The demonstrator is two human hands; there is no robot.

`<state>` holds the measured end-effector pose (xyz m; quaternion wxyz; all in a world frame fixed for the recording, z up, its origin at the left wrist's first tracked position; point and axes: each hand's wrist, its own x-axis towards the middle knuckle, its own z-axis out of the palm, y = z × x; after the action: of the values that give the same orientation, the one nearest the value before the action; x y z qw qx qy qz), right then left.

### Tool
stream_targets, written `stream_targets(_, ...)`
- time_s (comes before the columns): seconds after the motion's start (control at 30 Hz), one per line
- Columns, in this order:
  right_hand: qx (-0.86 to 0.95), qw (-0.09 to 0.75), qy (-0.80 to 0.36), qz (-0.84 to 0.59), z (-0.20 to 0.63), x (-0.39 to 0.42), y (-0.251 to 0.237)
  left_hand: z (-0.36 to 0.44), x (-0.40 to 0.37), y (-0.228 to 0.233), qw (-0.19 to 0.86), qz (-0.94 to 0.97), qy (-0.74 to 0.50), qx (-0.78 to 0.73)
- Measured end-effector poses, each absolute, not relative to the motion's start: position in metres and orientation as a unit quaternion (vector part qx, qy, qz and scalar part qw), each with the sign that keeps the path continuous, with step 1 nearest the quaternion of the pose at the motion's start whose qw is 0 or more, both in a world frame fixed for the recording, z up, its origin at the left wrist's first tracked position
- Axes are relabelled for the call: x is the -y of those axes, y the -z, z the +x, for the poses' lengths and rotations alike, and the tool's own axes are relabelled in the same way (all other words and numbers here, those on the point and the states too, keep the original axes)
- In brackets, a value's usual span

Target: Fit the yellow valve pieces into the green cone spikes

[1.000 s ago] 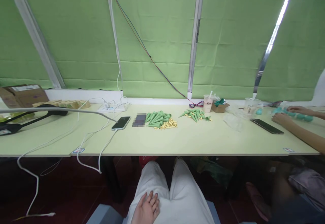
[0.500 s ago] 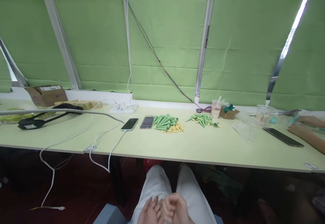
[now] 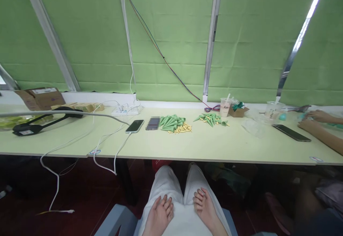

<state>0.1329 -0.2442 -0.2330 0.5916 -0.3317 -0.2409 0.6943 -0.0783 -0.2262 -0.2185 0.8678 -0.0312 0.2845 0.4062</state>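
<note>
My left hand (image 3: 159, 216) lies flat on my left thigh, fingers spread, holding nothing. My right hand (image 3: 205, 209) rests the same way on my right thigh, also empty. Both are well below and in front of the pale green table (image 3: 187, 146). On the table ahead lie a pile of green cones (image 3: 171, 122) with small yellow pegs (image 3: 182, 129) beside it, and a second smaller heap of green cones (image 3: 211, 119) to the right. A phone (image 3: 134, 126) on a white cable lies left of the piles.
A co-worker's hands (image 3: 312, 120) work at the table's right end near another phone (image 3: 291, 132) and plastic cups (image 3: 225, 106). A power strip (image 3: 124, 111), cardboard box (image 3: 40, 98) and black device (image 3: 34, 125) sit at the left. White cables (image 3: 57, 179) hang off the front edge.
My right hand came into view, met the left between my knees, and now both hands lie apart, one on each thigh. The view shifted slightly.
</note>
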Motion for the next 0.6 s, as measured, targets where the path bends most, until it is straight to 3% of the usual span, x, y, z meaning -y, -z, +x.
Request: stream_targets(0.6,0.11,0.591,-0.795,-0.079,0.139,0.245,0.251,-0.077,0.232,0.218,0.855,0.014,-0.426,-0.294)
